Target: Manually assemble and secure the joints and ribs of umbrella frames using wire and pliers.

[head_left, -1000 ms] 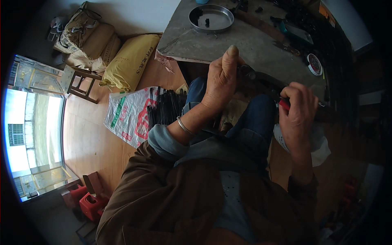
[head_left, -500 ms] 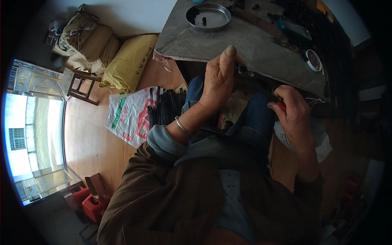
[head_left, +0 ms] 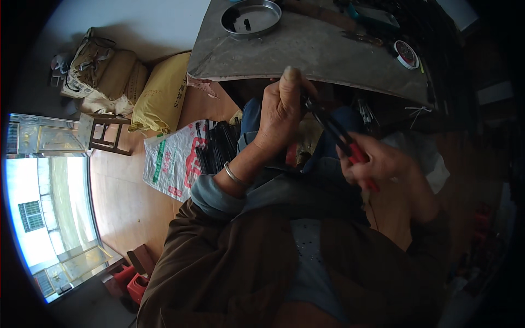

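Observation:
My left hand (head_left: 278, 112) is raised before the table's near edge, thumb up and fingers curled round something I cannot make out. My right hand (head_left: 377, 161) is closed on a pair of pliers (head_left: 334, 127) with red grips and a long dark front part. The pliers slant up and left, so that their tip reaches the fingers of my left hand. Whether the jaws touch anything there is hidden. Over my left thigh, beside my left forearm, a bundle of thin black rods (head_left: 217, 146) lies on a white printed sack (head_left: 167, 164).
A grey table (head_left: 235, 60) stands ahead, carrying a round metal dish (head_left: 262, 21) with black bits, another pair of pliers (head_left: 363, 38) and a small round tin (head_left: 406, 54). Full sacks (head_left: 161, 93) and a wooden stool (head_left: 109, 134) are to the left. Pale plastic (head_left: 426, 158) lies right.
My right hand has turned and moved down and left, bringing the pliers into plain sight with their tip at my left hand. My left hand stays closed and near the same place.

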Tool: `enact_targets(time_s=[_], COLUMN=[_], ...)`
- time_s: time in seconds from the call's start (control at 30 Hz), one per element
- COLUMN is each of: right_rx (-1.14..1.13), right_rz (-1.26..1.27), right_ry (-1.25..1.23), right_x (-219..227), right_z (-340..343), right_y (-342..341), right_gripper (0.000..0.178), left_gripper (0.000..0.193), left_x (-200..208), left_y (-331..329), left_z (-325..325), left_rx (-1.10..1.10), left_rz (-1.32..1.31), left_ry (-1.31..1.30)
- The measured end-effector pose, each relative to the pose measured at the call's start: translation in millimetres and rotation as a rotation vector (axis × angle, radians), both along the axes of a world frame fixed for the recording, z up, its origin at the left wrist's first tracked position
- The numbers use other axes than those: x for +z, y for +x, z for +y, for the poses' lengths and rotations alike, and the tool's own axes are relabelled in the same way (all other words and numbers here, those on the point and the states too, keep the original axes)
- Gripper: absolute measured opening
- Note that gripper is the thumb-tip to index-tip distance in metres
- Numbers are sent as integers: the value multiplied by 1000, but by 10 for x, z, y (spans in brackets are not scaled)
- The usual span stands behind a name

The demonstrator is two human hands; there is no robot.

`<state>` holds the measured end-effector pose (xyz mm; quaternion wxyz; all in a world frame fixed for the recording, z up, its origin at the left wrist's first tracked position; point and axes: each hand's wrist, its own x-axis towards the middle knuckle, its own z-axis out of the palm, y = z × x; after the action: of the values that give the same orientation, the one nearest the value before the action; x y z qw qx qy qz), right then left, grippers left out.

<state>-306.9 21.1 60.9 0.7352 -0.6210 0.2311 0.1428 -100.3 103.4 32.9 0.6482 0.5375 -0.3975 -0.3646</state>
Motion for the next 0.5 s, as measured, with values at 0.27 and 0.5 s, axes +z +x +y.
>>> enact_targets(time_s=[0.27,0.5], right_rx=[-228,-152], right_rz=[-165,-182], right_ry=[173,-500], right_x=[-118,-233], right_z=[57,85], right_y=[-139,-28], right_gripper=[15,19], left_gripper=[71,72], left_x=[0,-87], left_y=[31,33], left_z=[4,-65], left_rx=[-6,13], left_rz=[44,45], left_ry=[8,-25])
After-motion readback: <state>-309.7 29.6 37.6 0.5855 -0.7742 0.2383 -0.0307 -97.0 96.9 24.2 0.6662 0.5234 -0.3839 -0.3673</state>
